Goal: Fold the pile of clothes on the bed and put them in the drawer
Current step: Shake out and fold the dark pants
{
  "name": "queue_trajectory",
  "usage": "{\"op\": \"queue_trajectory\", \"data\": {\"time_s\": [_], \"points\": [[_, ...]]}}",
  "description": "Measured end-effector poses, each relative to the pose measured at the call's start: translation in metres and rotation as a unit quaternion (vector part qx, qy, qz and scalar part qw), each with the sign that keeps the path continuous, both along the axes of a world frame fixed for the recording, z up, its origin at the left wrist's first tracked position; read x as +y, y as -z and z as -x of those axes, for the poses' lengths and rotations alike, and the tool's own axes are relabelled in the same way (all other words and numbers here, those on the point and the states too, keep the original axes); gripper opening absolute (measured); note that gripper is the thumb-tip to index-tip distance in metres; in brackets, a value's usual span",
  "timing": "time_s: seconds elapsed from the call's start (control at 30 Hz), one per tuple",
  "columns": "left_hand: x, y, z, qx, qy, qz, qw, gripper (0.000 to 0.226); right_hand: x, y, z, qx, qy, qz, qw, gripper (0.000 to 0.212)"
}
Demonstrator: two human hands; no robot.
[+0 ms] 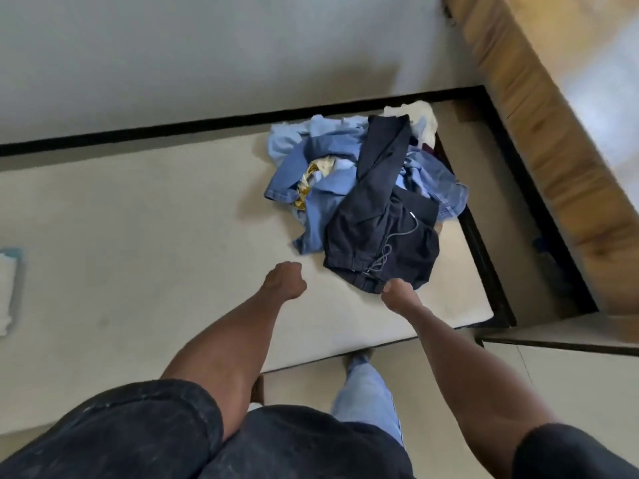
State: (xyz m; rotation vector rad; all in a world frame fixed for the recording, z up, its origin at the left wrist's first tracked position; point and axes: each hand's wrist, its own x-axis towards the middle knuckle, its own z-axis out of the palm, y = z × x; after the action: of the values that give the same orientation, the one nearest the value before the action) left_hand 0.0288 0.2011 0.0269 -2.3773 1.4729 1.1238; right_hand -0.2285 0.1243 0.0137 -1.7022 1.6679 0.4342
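A single head-worn camera gives the only view, so nothing is shared with a second one. It looks forward and steeply down from standing height over the bed (138,209), with the person's own torso and legs filling the bottom edge. Both forearms reach up into the frame from there, the left hand (285,280) and right hand (397,293) near its centre. The pile of clothes (366,198) lies just beyond them. The wide lens bends the bed frame and wall, and the right side is blurred.

Dark short sleeves (570,454), light-blue jeans (370,399)
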Motion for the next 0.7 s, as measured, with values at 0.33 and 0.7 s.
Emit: {"op": "queue_trajectory", "data": {"time_s": [0.33, 0.7], "points": [[-0.104, 0.057, 0.092, 0.081, -0.197, -0.106, 0.971, 0.048, -0.099, 0.096, 0.092, -0.034, 0.224, -0.169, 0.959, 0.013], [-0.118, 0.125, 0.13, 0.114, -0.25, -0.125, 0.953, 0.041, -0.114, 0.174, 0.091, -0.128, 0.524, -0.288, 0.791, 0.06]]}}
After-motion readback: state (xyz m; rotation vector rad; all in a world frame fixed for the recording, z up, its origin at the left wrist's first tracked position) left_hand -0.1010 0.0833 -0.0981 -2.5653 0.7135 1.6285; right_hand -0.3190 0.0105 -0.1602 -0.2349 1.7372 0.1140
